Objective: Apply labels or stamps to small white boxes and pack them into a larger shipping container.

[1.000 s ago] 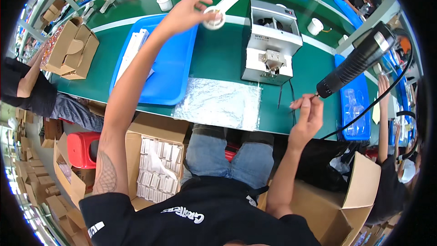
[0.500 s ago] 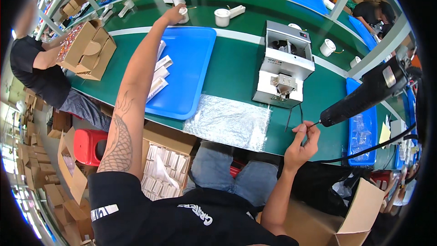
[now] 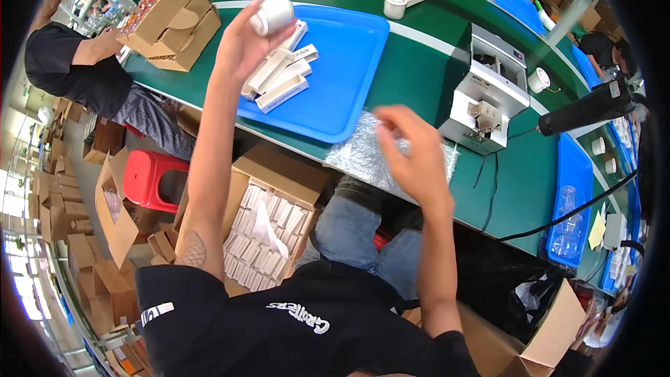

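My left hand (image 3: 241, 45), raised over the left end of the blue tray (image 3: 342, 77), is closed around a white cup-shaped round part (image 3: 273, 15). Below it, several long white pieces (image 3: 283, 91) lie in a loose pile on the tray. My right hand (image 3: 413, 157) is over the silvery wrinkled sheet (image 3: 356, 150) at the table's front edge. Its thumb and forefinger are apart with nothing between them, slightly blurred. To its right hangs a black electric screwdriver (image 3: 586, 113), free of my hand, close to the grey metal machine (image 3: 488, 91).
Another white round part with a handle-like piece (image 3: 395, 5) stands behind the tray. A cardboard box of white pieces (image 3: 265, 230) sits below the table edge. At the right is a second blue tray (image 3: 564, 237) with clear plastic pieces. A co-worker (image 3: 70, 70) sits at the left.
My left hand has drawn back from the far belt, bringing the white round part over the tray. My right hand has let go of the screwdriver and moved left; the view has shifted.
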`<state>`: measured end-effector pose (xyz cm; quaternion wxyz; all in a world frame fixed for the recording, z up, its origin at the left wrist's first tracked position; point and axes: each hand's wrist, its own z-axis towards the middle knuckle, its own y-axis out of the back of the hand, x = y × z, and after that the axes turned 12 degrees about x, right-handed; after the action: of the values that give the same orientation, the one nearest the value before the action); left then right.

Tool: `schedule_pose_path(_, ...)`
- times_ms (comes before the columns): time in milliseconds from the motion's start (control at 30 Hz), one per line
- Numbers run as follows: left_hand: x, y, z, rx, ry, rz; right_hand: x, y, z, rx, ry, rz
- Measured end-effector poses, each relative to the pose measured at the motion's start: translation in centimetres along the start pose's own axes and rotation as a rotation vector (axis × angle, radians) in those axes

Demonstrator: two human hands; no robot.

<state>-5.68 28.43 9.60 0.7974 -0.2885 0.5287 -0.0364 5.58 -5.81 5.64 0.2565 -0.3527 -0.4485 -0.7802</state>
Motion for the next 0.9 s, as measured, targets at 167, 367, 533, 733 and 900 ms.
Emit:
schedule_pose_path(167, 0.7, -1.7, -11.3, -0.046, 0.069, -0.164, -0.3, -7.9, 9.6, 0.283, 0.072, -0.24)
schedule_pose_path(367, 4.9, -5.2, -15.2, -0.08, 0.025, 0.125, -4.9, -8.9, 10.4, 0.142, 0.319, -0.721)
schedule_pose_path(533, 6.4, -6.5, -15.8, 0.025, 0.06, 0.06, -1.9, -2.8, 5.2, -0.079, 0.033, 0.044)
schedule_pose_path(733, 13.2, -13.9, -12.5, 0.275, 0.058, 0.276, -1.2, 3.9, -6.3, -0.318, -0.002, 0.393)
schedule_pose_path(900, 18.2, -20.4, -9.7, 0.343, 0.04, 0.598, -0.7, 7.2, -10.6, -0.616, -0.199, 0.383)
